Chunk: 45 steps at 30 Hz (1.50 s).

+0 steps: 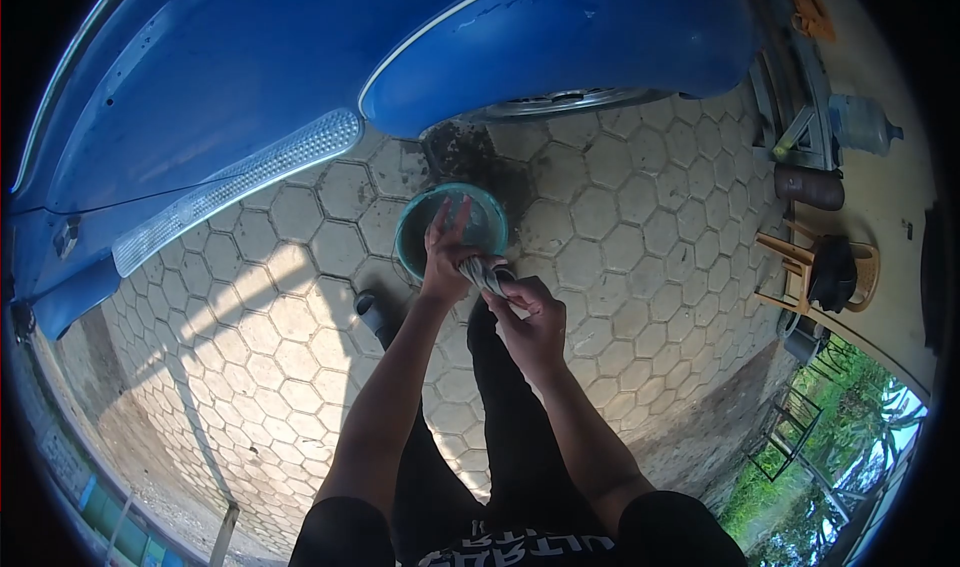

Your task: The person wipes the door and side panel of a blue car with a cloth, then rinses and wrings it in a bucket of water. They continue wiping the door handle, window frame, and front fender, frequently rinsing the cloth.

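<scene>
A grey, twisted cloth point(484, 274) stretches between my two hands, in front of my legs. My left hand point(446, 259) has one end at its thumb side, with some fingers extended over the bucket. My right hand point(532, 329) is closed around the other end, lower and to the right. Just beyond my hands, a round green bucket point(503, 229) stands on the paving; my left hand and forearm cover part of it. What is inside the bucket is hard to make out.
A blue car point(250, 77) fills the upper left, with a ribbed metal running board point(245, 189) and a wheel point(570, 104). Hexagonal paving point(625, 257) lies below. At right are a water jug point(862, 125) and a wooden chair point(795, 257) with a dark item on it.
</scene>
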Each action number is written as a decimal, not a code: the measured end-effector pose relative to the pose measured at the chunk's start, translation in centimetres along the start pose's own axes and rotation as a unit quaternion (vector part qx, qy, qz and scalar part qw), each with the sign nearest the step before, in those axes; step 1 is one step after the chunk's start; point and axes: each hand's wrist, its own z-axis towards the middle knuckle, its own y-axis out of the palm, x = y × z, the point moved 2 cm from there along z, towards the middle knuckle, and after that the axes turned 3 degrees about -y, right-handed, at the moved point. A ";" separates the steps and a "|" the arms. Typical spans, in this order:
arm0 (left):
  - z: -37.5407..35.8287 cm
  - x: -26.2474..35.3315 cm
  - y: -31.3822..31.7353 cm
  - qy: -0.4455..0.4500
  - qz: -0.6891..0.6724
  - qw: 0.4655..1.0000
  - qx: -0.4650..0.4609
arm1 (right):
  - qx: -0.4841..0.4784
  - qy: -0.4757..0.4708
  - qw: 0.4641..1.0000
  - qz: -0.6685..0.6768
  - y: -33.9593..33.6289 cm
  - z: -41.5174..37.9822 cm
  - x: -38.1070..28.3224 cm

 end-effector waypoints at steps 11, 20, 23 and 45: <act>0.6 -4.9 4.5 -0.056 -0.010 0.998 0.026 | 0.005 -0.065 0.998 -0.012 -4.7 0.7 -5.0; 1.2 -4.6 5.5 -0.161 -0.147 0.976 0.006 | 0.047 -0.042 0.996 0.063 -6.6 0.8 -4.9; 1.4 -4.3 4.7 -0.218 -0.102 0.969 -0.056 | 0.053 -0.040 0.995 0.079 -6.9 0.6 -4.5; 0.7 -8.4 4.0 -0.291 -0.119 0.946 -0.076 | 0.061 -0.048 0.988 0.134 -6.2 2.1 -6.0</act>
